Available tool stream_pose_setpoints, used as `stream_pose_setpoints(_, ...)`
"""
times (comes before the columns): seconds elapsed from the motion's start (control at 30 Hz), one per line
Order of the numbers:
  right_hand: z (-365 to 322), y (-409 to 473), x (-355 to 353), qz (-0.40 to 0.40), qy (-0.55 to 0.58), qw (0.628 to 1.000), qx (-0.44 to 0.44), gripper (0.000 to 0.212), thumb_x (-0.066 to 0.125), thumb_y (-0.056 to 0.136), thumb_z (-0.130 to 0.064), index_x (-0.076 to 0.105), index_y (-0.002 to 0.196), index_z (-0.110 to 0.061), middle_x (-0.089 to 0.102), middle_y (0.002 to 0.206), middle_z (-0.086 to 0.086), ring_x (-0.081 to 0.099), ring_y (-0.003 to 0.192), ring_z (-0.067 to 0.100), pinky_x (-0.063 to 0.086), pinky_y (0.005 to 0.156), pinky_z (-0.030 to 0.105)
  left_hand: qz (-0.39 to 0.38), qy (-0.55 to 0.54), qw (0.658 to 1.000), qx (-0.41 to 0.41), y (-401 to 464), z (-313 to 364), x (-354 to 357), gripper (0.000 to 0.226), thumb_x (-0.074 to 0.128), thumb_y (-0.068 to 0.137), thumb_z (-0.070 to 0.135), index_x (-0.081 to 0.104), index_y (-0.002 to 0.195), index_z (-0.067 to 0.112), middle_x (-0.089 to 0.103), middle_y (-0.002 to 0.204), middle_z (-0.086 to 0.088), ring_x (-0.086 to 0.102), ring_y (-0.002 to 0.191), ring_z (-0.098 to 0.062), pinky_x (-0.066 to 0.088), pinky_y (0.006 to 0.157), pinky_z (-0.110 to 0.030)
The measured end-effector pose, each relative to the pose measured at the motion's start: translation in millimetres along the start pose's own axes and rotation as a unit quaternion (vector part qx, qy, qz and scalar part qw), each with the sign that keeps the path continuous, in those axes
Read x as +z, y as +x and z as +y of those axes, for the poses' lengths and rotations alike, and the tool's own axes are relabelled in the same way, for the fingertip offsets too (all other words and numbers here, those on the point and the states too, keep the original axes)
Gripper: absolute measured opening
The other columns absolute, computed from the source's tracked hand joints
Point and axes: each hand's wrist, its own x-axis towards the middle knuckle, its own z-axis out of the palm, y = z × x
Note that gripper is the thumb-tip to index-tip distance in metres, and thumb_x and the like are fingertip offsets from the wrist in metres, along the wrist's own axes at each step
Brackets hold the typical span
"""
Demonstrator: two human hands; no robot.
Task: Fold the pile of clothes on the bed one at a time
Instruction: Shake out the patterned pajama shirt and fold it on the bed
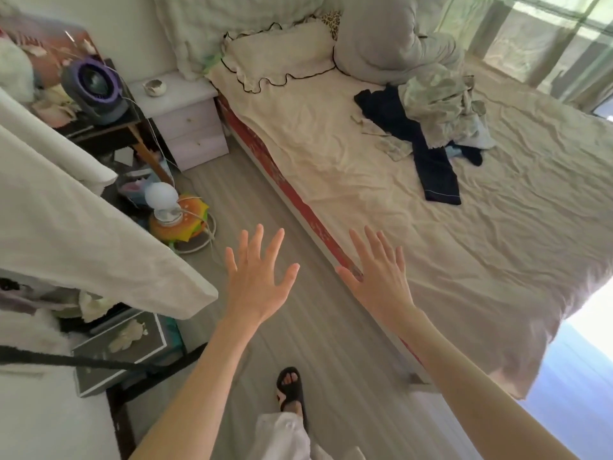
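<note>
We are standing on a pale grey plank floor (331, 327) beside a bed (497, 244), looking down along its near edge. A wrinkled cream sheet is covering the mattress, and a red patterned band (292, 190) is showing along the mattress side below it. At the head end a cream pillow (282, 54) with a dark wavy trim is lying flat, and a grey cushion (381, 38) is slumping just beside it. Sunlight is coming in through sheer pale green curtains (547, 38) on the far side.

To our left a white bedside cabinet (185, 124) with two drawers is carrying a small bowl (153, 87), and next to it a round purple fan (94, 84) is sitting on a dark table. A globe-shaped lamp (161, 197) is resting on a burger-shaped cushion (179, 224) on the floor. A white cloth-covered slab (83, 227) is slanting across the left foreground.

The pile of clothes (428, 117) is lying on the sheet toward the head end, well apart from our hands. It is looking crumpled and unsorted: dark navy trousers (434, 167) with a thin pale hem line are trailing out toward us, and a soft pale green floral garment (441, 104) is heaped on top, with a bit of light blue fabric beside it.

Our left hand (257, 280) is hovering above the floor with fingers spread and straight, holding nothing. Our right hand (381, 280) is hovering the same way above the bed's near edge, also holding nothing. One foot in a black slipper (292, 393) is showing below.
</note>
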Motion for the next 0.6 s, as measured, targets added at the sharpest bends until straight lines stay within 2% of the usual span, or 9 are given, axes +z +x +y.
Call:
stream_pose_setpoints(0.17, -17, 74, 3, 0.014, 0.035, 0.999, 0.017, 0.070, 0.039, 0.093, -0.057, 0.008, 0.151, -0.032, 0.005, 0.160, 0.000, -0.003, 0.147, 0.020, -0.003, 0.118, 0.045, -0.019, 0.006, 1.000, 0.018, 83, -28, -3, 0.067, 0.032, 0.091, 0.059, 0.008, 0.149, 0.036, 0.001, 0.159, -0.004, -0.008, 0.145, -0.025, -0.003, 0.114, -0.050)
stream_pose_setpoints(0.3, -15, 123, 8, 0.005, 0.044, 0.998, 0.037, 0.069, 0.039, 0.094, -0.056, 0.010, 0.151, -0.032, 0.005, 0.160, 0.000, -0.003, 0.147, 0.019, -0.004, 0.118, 0.043, -0.050, -0.014, 0.998, 0.036, 129, -34, 9, 0.066, 0.031, 0.092, 0.059, 0.006, 0.149, 0.036, -0.002, 0.159, -0.003, -0.012, 0.145, -0.023, -0.010, 0.113, -0.046)
stream_pose_setpoints(0.43, -2, 193, 18, -0.015, 0.052, 0.997, 0.056, 0.069, 0.039, 0.094, -0.055, 0.010, 0.151, -0.031, 0.005, 0.160, 0.001, -0.003, 0.147, 0.019, -0.004, 0.118, 0.042, -0.098, -0.014, 0.995, 0.033, 193, -42, 28, 0.066, 0.030, 0.092, 0.059, 0.005, 0.148, 0.037, -0.004, 0.159, -0.003, -0.014, 0.144, -0.022, -0.008, 0.114, -0.048)
stream_pose_setpoints(0.6, 26, 289, 25, -0.026, 0.049, 0.996, 0.067, 0.068, 0.041, 0.094, -0.054, 0.011, 0.151, -0.030, 0.007, 0.160, 0.001, -0.001, 0.147, 0.019, -0.003, 0.117, 0.041, -0.109, -0.015, 0.994, 0.027, 292, -49, 42, 0.066, 0.031, 0.092, 0.059, 0.007, 0.149, 0.037, -0.003, 0.159, -0.003, -0.013, 0.144, -0.023, -0.006, 0.114, -0.048)
